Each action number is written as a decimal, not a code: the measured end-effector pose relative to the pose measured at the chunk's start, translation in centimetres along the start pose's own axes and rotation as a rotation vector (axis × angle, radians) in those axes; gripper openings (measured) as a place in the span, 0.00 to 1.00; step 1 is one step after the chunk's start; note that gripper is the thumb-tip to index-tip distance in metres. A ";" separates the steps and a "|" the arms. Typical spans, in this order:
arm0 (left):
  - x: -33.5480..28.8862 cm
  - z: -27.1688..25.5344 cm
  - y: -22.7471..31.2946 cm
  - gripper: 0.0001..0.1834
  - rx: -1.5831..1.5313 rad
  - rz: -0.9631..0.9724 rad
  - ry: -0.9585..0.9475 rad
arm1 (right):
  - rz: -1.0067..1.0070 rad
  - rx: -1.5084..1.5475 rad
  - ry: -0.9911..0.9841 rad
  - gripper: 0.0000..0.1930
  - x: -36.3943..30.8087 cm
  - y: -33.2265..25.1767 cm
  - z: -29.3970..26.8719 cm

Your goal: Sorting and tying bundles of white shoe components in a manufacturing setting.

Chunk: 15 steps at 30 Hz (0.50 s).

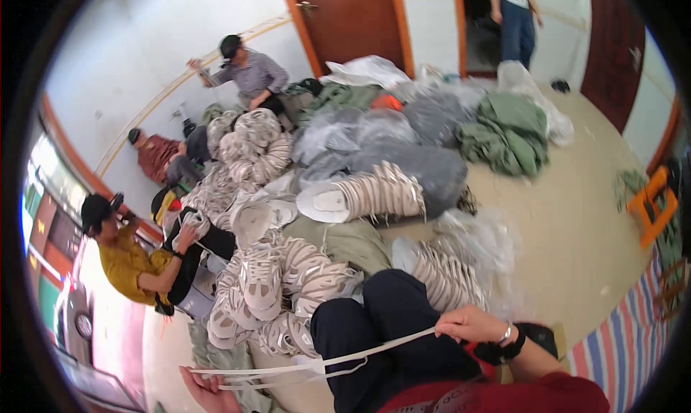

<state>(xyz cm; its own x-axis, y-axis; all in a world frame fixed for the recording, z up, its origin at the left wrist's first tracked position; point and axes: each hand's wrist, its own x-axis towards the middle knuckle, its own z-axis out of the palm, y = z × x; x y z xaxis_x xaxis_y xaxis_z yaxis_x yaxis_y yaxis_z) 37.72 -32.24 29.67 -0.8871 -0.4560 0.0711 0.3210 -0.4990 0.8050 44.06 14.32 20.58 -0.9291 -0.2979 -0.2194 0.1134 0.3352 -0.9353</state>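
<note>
White shoelaces (392, 343) are stretched across my lap between my two hands, with a slack strand hanging below the taut one. My right hand (471, 324) pinches one end above my right knee, closed on it. At the lower left, my left hand (209, 393) is closed around the other end, partly cut off by the picture's edge. Just beyond my knees lies a heap of beige and white sneakers (260, 287). A nested row of similar shoe uppers (450, 275) rests beside my right knee.
A longer shoe row (378, 193) lies on grey plastic bags (432, 172) farther out. Green sacks (507, 136) stand at the back. An orange stool (651, 205) is at right, near a striped sheet (619, 348). At left, a person in yellow (133, 265) handles a shoe; others sit behind.
</note>
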 end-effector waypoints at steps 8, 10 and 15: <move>3.5 -12.6 1.2 0.11 -0.080 0.315 0.162 | 0.087 -0.057 0.083 0.13 0.8 0.6 -0.8; 1.6 -8.6 2.2 0.07 0.054 0.276 0.352 | 0.031 -0.052 0.150 0.13 1.3 1.5 -1.3; 5.2 -17.2 -2.6 0.15 0.019 0.296 0.088 | 0.003 -0.268 0.098 0.14 1.8 2.0 -2.4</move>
<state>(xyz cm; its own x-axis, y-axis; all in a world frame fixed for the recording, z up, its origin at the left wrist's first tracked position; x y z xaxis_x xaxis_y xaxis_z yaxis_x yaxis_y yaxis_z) 37.94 -46.00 17.86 -0.7239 -0.6418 0.2532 0.5538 -0.3217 0.7680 41.76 16.60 18.98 -0.9601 -0.2128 -0.1814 0.0308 0.5644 -0.8249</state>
